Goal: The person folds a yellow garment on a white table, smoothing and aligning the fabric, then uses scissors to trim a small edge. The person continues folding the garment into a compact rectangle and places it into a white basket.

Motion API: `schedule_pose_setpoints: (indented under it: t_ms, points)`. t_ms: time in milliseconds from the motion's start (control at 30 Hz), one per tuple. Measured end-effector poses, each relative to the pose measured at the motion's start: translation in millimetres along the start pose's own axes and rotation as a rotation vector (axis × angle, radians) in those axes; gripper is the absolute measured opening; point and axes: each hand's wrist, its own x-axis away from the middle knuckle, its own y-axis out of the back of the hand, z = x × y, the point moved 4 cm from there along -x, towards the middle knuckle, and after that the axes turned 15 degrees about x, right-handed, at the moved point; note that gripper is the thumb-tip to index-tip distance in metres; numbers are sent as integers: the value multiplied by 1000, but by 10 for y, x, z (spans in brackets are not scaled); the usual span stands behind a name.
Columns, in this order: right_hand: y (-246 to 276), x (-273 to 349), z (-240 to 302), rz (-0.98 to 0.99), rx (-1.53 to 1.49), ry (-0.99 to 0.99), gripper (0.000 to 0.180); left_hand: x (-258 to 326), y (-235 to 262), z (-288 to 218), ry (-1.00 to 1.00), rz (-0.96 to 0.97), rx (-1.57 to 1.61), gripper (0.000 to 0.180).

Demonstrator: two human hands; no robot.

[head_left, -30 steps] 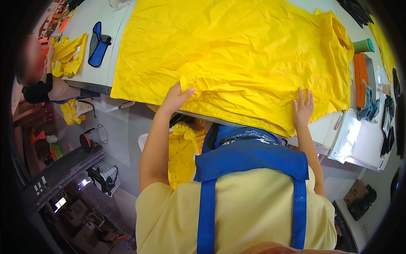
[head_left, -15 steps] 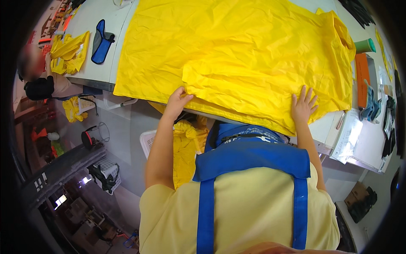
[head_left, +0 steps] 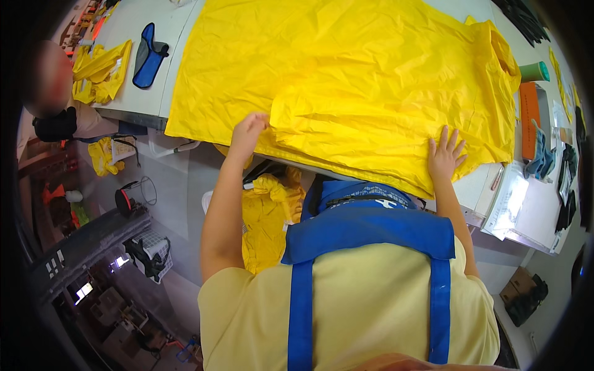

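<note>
A large yellow garment of thin, creased fabric (head_left: 346,55) is spread over the table, with a sleeve-like part (head_left: 352,127) folded along its near side. Just left of that part's end, my left hand (head_left: 249,128) hovers over the garment's near edge. Its fingers look slightly bent and apart, with no cloth visibly gripped. My right hand (head_left: 445,154) lies flat on the garment at the near right, fingers spread. The far end of the garment runs out of view.
More yellow garments (head_left: 266,216) hang or lie below the table edge. A blue-and-grey cloth piece (head_left: 148,59) and a yellow bundle (head_left: 102,71) lie at the left, near another person. At the right are a green roll (head_left: 534,72), an orange box (head_left: 529,117) and clear-covered papers (head_left: 507,198).
My left hand has moved left and slightly away from me, off the end of the folded sleeve-like part it was touching. My right hand stays flat in place.
</note>
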Motion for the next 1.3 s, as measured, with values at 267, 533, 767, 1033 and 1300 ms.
schedule_pose_setpoints:
  t_ms: [267,533,767,1033,1300]
  points:
    - [102,63,57,30,31,87,60,-408,-732,215,-310,-72,-1030,60]
    - [82,92,-42,47,46,98,58,-913,-576,-25,-281,222,-1123,54]
    - [25,97,-54,12,77,118,58,-1153,1422,-5,305,-730,-1018,65]
    - [6,47,-65,26,151,144,58,-1888,-984,-563,-541,496,-1070,59]
    - [36,-3,-48,24,88,168,60,-3817,38,-1047,-51,-198,-1145,65]
